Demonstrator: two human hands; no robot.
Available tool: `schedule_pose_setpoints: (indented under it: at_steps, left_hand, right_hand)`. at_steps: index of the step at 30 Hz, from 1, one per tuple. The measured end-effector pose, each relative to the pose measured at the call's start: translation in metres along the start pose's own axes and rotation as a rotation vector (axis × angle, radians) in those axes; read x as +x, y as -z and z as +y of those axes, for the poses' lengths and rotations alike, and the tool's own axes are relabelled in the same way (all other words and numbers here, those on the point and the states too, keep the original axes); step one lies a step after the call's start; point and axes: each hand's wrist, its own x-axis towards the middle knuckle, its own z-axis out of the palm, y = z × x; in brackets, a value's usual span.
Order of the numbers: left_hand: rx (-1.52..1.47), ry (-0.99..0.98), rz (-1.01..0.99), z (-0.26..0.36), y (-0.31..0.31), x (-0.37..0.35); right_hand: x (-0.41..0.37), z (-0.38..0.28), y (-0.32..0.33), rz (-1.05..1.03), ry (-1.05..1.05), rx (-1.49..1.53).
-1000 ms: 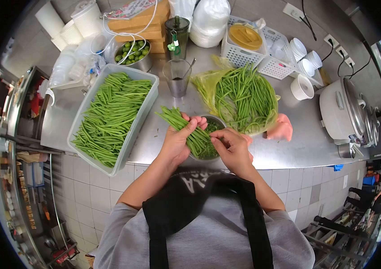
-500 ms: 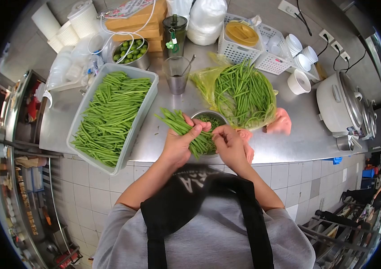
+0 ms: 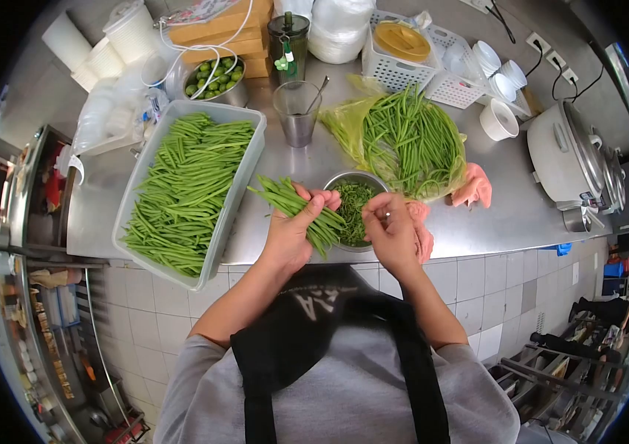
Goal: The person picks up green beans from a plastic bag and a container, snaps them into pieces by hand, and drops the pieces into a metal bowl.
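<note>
My left hand [image 3: 292, 229] grips a bundle of green beans [image 3: 293, 203] that sticks out to the upper left and down toward a small metal bowl [image 3: 333, 180] holding green trimmings. My right hand [image 3: 390, 233] hovers beside the bowl's right rim, fingers pinched at the bundle's cut ends; what it pinches is too small to tell. A clear plastic tub [image 3: 243, 164] full of green beans [image 3: 181, 189] stands to the left. A loose heap of beans [image 3: 410, 140] lies on a yellowish plastic bag [image 3: 344, 126] behind the bowl.
A pink cloth [image 3: 473, 186] lies right of the bowl. A glass with a spoon [image 3: 296, 111], a bowl of limes [image 3: 214, 78], white baskets [image 3: 407, 66], small white cups [image 3: 503, 92] and a rice cooker [image 3: 573, 159] stand on the steel counter [image 3: 503, 222]. A tiled front drops below.
My right hand has pulled a little away from the bundle toward the bowl's right side, uncovering the trimmings in the bowl. The left hand keeps its hold on the beans.
</note>
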Motion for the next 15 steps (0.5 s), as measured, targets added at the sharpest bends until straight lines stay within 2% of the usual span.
schedule_pose_setpoints:
  at_steps: [1,2,6,9,10,13,15]
  left_hand:
    - [-0.013,0.003,0.007,-0.001,0.000,0.000]
    - [-0.024,0.008,0.013,-0.001,-0.002,0.000]
    - [-0.084,0.016,-0.009,-0.005,-0.002,0.007]
    - [-0.053,0.039,0.003,-0.010,-0.008,0.011]
    - [-0.049,0.031,-0.013,-0.012,-0.010,0.012]
    - [-0.037,0.022,-0.027,-0.018,-0.016,0.013]
    - [-0.032,0.025,-0.004,-0.019,-0.024,0.014]
  right_hand:
    - [-0.002,0.002,0.002,-0.066,-0.024,-0.041]
    - [-0.003,0.004,0.003,-0.128,0.043,-0.090]
    - [-0.004,-0.007,0.002,-0.199,-0.205,0.133]
    - [-0.001,-0.007,0.007,-0.195,-0.201,0.094]
    - [0.002,0.000,0.009,-0.173,-0.110,0.014]
    - [0.005,-0.002,0.016,-0.153,-0.058,-0.054]
    - [0.006,-0.005,0.020,-0.140,-0.073,-0.116]
